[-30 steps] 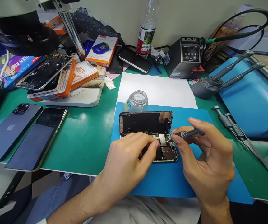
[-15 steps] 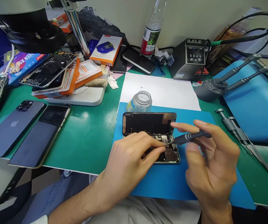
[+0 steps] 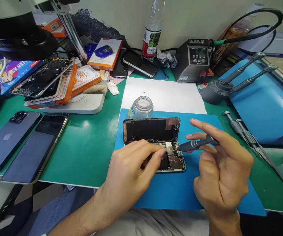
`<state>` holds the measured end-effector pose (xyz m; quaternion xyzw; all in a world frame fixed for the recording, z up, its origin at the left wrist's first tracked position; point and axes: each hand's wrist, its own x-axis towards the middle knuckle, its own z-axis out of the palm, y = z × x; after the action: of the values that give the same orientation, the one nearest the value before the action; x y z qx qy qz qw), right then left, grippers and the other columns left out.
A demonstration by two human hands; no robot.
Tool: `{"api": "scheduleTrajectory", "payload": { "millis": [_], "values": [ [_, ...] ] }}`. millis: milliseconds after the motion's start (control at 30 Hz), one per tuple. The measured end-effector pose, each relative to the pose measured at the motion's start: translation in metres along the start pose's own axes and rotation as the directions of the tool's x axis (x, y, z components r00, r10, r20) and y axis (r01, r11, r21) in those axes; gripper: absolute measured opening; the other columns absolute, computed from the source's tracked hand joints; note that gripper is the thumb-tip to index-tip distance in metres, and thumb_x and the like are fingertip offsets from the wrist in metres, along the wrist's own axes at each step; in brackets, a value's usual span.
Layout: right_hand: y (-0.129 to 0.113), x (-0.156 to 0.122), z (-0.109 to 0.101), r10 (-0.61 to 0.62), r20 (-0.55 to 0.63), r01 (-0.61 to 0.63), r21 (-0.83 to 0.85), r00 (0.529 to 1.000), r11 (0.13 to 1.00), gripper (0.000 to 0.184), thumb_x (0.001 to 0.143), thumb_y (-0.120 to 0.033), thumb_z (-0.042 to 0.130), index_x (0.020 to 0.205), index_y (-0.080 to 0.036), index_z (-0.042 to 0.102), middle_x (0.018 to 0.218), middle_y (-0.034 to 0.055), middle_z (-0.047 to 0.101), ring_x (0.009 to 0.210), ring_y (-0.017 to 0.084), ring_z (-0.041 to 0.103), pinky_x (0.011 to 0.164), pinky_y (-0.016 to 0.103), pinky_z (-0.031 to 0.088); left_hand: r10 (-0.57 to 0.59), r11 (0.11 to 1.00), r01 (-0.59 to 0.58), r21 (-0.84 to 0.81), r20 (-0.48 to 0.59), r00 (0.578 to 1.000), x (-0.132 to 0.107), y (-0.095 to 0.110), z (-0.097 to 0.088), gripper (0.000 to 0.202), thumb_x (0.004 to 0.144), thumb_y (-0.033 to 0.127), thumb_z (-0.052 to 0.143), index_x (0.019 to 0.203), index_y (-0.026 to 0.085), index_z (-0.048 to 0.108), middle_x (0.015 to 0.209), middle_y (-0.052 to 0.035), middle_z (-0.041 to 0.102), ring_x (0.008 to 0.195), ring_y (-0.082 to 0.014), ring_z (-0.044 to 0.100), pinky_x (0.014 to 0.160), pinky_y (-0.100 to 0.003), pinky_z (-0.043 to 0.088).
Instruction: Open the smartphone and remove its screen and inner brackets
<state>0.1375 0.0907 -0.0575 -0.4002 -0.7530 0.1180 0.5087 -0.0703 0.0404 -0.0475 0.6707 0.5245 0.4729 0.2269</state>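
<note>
An opened smartphone (image 3: 177,163) lies on the blue mat (image 3: 166,193), its inner parts bare and its screen (image 3: 148,129) propped up along the far side. My left hand (image 3: 130,167) rests over the left part of the phone. Its thumb and index fingertip meet in a pinch above the inner parts; anything between them is too small to make out. In my right hand (image 3: 225,170) is a dark grey screwdriver (image 3: 197,143), held loosely with the index finger raised. The screwdriver's tip points left, over a silvery metal plate (image 3: 169,148) inside the phone.
Just behind the phone stands an open glass jar (image 3: 141,106). Two phones (image 3: 14,141) lie at left, near stacked boxes and phone parts (image 3: 65,87). At right are a grey tool holder (image 3: 216,90), more screwdrivers (image 3: 245,131) and a soldering station (image 3: 193,62).
My left fingertips have drawn slightly left, leaving more of the metal plate showing. My right hand has shifted its fingers along the screwdriver. The whole view has moved a little.
</note>
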Motion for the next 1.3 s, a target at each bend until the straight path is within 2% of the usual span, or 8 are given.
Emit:
{"api": "scheduleTrajectory", "payload": {
  "millis": [167,333,500,700,867,933,1033,1300],
  "values": [
    [-0.003,-0.003,0.0,0.049,-0.06,-0.05,-0.001,0.997,0.999,0.078,0.101,-0.013,0.086,0.171,-0.04,0.062,0.138,0.0051,0.082,0.106,0.02,0.082,0.074,0.031,0.068,0.044,0.999,-0.044,0.012,0.006,0.999,0.001,-0.005,0.002,0.007,0.113,0.022,0.081,0.107,0.022,0.084,0.1,0.0048,0.088,0.089,-0.0118,0.081,0.082,-0.026,0.059],
    [-0.01,0.001,-0.002,0.129,-0.124,-0.112,0.135,0.984,0.984,0.063,0.112,-0.017,0.075,0.17,-0.036,0.06,0.112,0.0009,0.081,0.075,0.012,0.074,0.056,0.024,0.063,0.049,0.999,-0.049,-0.019,0.02,0.999,0.0,-0.007,0.001,0.004,0.11,0.021,0.084,0.109,0.024,0.087,0.104,0.0041,0.088,0.093,-0.0116,0.084,0.085,-0.023,0.061],
    [-0.012,0.004,-0.003,0.104,-0.06,-0.088,0.224,0.993,0.971,0.053,0.107,-0.018,0.08,0.157,-0.032,0.068,0.109,0.0018,0.086,0.078,0.016,0.082,0.055,0.025,0.066,0.051,0.999,-0.051,-0.008,0.077,0.996,0.001,-0.007,0.001,0.006,0.11,0.023,0.085,0.111,0.026,0.089,0.105,0.0041,0.09,0.093,-0.0138,0.085,0.084,-0.025,0.062],
    [-0.013,0.005,-0.005,0.158,-0.147,-0.113,0.275,0.977,0.955,0.054,0.106,-0.021,0.083,0.156,-0.035,0.07,0.106,0.0004,0.085,0.085,0.019,0.085,0.069,0.03,0.074,0.025,0.999,-0.027,0.024,0.083,0.996,0.003,0.0,0.002,0.009,0.112,0.02,0.081,0.104,0.023,0.084,0.098,0.0014,0.085,0.084,-0.0139,0.08,0.076,-0.025,0.057],
    [-0.009,0.007,-0.006,0.208,-0.32,-0.115,0.285,0.924,0.951,0.066,0.103,-0.014,0.085,0.162,-0.04,0.07,0.109,0.0015,0.082,0.073,0.018,0.077,0.058,0.031,0.067,-0.057,0.998,0.056,-0.038,-0.024,0.998,-0.006,0.012,-0.031,0.016,0.118,0.029,0.072,0.104,0.028,0.08,0.099,0.004,0.083,0.09,-0.0116,0.078,0.082,-0.021,0.059],
    [-0.006,0.006,-0.004,0.21,-0.303,-0.122,0.286,0.93,0.951,0.067,0.1,-0.016,0.089,0.16,-0.04,0.071,0.108,0.0011,0.083,0.068,0.017,0.076,0.058,0.032,0.067,-0.156,0.987,0.149,-0.059,-0.142,0.977,-0.011,0.01,-0.051,0.018,0.12,0.033,0.071,0.104,0.029,0.079,0.097,0.0029,0.082,0.089,-0.0121,0.075,0.08,-0.021,0.058],
    [-0.002,0.004,-0.002,0.217,-0.26,-0.142,0.277,0.941,0.95,0.067,0.101,-0.02,0.089,0.161,-0.041,0.069,0.11,0.0015,0.084,0.067,0.018,0.077,0.06,0.032,0.069,-0.233,0.972,0.226,-0.063,-0.15,0.961,-0.009,-0.001,-0.077,0.029,0.118,0.044,0.072,0.097,0.026,0.078,0.09,0.0015,0.08,0.073,-0.0123,0.066,0.066,-0.023,0.054],
    [-0.002,0.003,-0.004,0.263,-0.278,-0.174,0.305,0.924,0.936,0.055,0.101,-0.031,0.092,0.152,-0.035,0.073,0.109,0.0038,0.085,0.07,0.021,0.08,0.057,0.034,0.069,-0.221,0.963,0.244,0.117,-0.174,0.96,0.063,-0.011,-0.12,0.035,0.109,0.056,0.081,0.098,0.023,0.083,0.091,-0.002,0.083,0.074,-0.0149,0.065,0.067,-0.027,0.05]
  ]
}}
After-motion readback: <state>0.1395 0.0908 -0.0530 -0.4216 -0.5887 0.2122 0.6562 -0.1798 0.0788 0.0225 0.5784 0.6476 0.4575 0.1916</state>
